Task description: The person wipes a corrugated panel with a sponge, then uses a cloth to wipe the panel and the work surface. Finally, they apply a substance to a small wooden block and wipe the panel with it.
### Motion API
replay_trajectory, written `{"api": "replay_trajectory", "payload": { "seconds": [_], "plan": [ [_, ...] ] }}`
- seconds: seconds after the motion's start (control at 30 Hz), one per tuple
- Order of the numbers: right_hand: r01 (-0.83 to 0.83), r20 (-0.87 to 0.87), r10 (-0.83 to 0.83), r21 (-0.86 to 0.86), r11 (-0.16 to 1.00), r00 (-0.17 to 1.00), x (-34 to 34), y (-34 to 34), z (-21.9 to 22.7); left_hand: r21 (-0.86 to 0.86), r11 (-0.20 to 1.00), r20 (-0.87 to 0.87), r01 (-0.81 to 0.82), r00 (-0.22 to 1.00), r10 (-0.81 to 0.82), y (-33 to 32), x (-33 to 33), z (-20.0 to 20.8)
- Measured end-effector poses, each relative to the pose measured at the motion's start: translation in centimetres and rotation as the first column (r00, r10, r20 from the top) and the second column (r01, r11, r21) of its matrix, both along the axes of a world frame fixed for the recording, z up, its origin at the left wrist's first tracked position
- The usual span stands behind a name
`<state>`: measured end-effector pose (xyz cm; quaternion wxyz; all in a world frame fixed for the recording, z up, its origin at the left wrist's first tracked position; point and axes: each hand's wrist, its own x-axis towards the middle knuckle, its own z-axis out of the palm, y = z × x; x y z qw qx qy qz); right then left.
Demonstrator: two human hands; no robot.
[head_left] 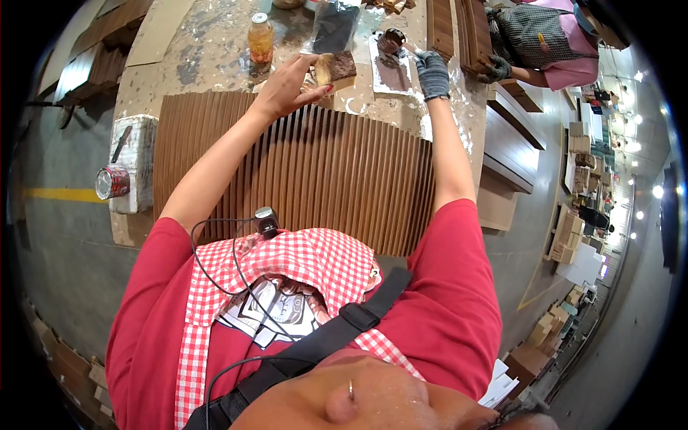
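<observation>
My bare left hand (285, 87) reaches to the far side of the slatted brown wood panel (315, 165). Its thumb and fingers are closed around a tan block-like piece (325, 70) with a brown, rough-looking part (344, 65) beside it; I cannot make out its exact kind. My right hand (433, 75) wears a grey knit glove. Its fingers are closed near a thin pale stick (411, 48), which leads to a small dark brown round container (391, 41). That container rests at the top of a brown-stained white sheet (392, 74).
A glass jar of amber liquid (261, 39) stands on the stained worktable (208, 43). At left, a can (113, 183) sits by a white wrapped block (143, 154). Brown boards (469, 36) lie at the far right, where another person's gloved hand (496, 69) touches them.
</observation>
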<state>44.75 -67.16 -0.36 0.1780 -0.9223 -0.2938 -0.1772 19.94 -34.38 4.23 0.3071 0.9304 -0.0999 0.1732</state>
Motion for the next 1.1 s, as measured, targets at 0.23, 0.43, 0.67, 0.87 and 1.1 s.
{"api": "replay_trajectory", "payload": {
  "seconds": [0.23, 0.43, 0.67, 0.87, 1.1],
  "plan": [
    [-0.102, 0.078, 0.09, 0.153, 0.983, 0.993, -0.5, -0.2, -0.4, -0.012, 1.0, 0.006, 0.007, 1.0, -0.007, -0.1, 0.0, 0.1],
    [0.259, -0.236, -0.158, 0.502, 0.825, 0.959, -1.4, -0.9, -0.2, -0.046, 0.999, 0.005, 0.025, 1.0, -0.024, -0.1, 0.0, 0.2],
    [0.666, -0.577, 0.601, 0.739, 0.097, 0.553, -8.4, -0.7, 4.5, -0.017, 1.0, -0.011, 0.019, 1.0, -0.019, -0.2, 0.2, 0.0],
    [0.754, -0.575, 0.73, 0.644, 0.128, 0.368, -16.9, 3.8, 7.3, 0.025, 0.999, 0.019, 0.031, 0.999, -0.031, 0.0, 0.5, -0.5],
    [0.735, -0.726, 0.54, 0.626, 0.262, 0.425, -19.8, 7.9, 6.6, 0.076, 0.996, 0.07, 0.047, 0.996, -0.052, 0.5, 1.0, -1.3]
  ]
}}
